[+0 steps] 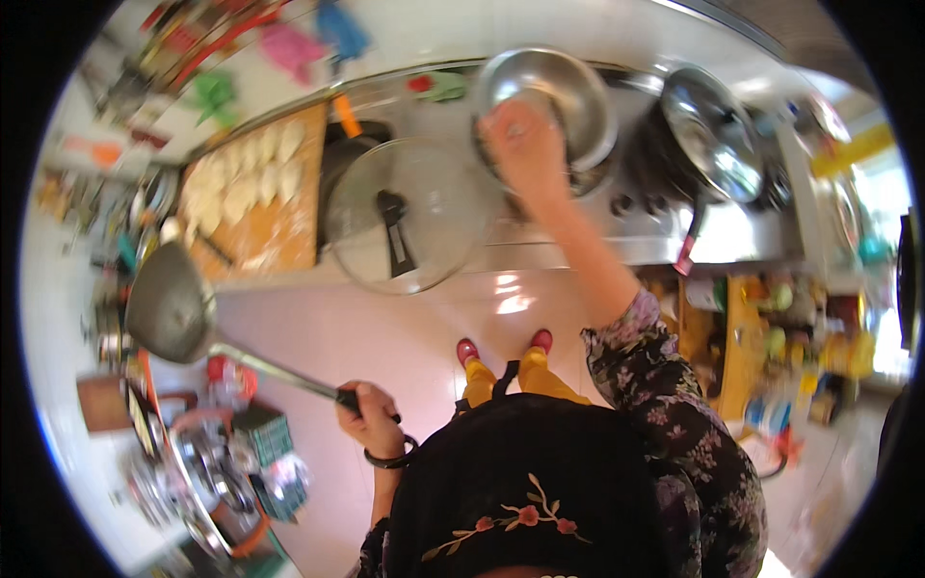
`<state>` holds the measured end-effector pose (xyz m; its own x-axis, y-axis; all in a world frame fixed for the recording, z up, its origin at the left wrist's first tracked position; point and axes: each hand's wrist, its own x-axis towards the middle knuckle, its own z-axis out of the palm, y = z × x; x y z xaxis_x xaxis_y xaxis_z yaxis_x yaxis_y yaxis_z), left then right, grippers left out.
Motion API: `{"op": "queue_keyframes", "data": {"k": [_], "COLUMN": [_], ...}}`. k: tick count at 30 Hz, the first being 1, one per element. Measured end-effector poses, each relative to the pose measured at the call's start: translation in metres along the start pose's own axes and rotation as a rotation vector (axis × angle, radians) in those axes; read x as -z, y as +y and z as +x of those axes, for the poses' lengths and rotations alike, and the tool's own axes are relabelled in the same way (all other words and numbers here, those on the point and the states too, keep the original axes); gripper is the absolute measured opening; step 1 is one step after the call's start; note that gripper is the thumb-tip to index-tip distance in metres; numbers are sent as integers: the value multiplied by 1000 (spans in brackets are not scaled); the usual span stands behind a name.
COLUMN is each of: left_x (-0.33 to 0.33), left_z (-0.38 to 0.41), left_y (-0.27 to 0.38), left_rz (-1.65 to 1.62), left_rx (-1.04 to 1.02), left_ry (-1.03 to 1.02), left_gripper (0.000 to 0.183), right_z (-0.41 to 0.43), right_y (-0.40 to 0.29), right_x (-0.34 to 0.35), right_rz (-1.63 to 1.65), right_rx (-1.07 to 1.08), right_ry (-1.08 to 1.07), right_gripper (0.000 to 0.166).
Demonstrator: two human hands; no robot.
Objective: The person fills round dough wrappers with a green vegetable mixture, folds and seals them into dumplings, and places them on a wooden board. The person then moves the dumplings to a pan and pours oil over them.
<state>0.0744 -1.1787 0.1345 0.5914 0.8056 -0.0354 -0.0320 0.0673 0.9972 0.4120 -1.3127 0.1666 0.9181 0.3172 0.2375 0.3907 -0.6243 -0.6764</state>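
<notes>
My left hand (pixel 372 417) is closed around the black grip of a large metal wok ladle (pixel 171 307), whose bowl points up to the left, above the floor. Over the front left of a stainless steel basin (pixel 589 108), my right hand (pixel 526 141) is curled and blurred by motion. Whether its fingers pinch something cannot be told, and its underside is hidden. The basin sits on the stove, over a darker rim that is partly covered. Left of it lies a round glass lid (pixel 452 209) with a black handle (pixel 396 235), sticking out past the counter's front edge.
Flat pieces of dough (pixel 242 170) lie in rows on a floured wooden board (pixel 289 238) at the left. A wok (pixel 704 137) stands tilted on the right, its handle reaching forward. Shelves with bottles (pixel 780 296) are at lower right; a rack with metalware (pixel 217 462) is at lower left.
</notes>
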Motion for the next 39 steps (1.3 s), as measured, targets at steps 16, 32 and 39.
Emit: {"op": "queue_keyframes", "data": {"k": [16,32,39], "left_x": [-69,-109,-74], "left_z": [32,-36,-48], "left_y": [-38,-7,-5], "left_rz": [60,98,55], "left_rx": [-8,70,74], "left_ry": [-187,3,17], "left_gripper": [27,31,31], "right_z": [-350,-335,-342], "right_y": [367,559,493], "right_x": [246,344,322], "right_rz": [502,1067,1126], "right_rx": [-841,-1054,-1124], "right_ry": [1171,1193,1181], "right_gripper": [34,45,43]}}
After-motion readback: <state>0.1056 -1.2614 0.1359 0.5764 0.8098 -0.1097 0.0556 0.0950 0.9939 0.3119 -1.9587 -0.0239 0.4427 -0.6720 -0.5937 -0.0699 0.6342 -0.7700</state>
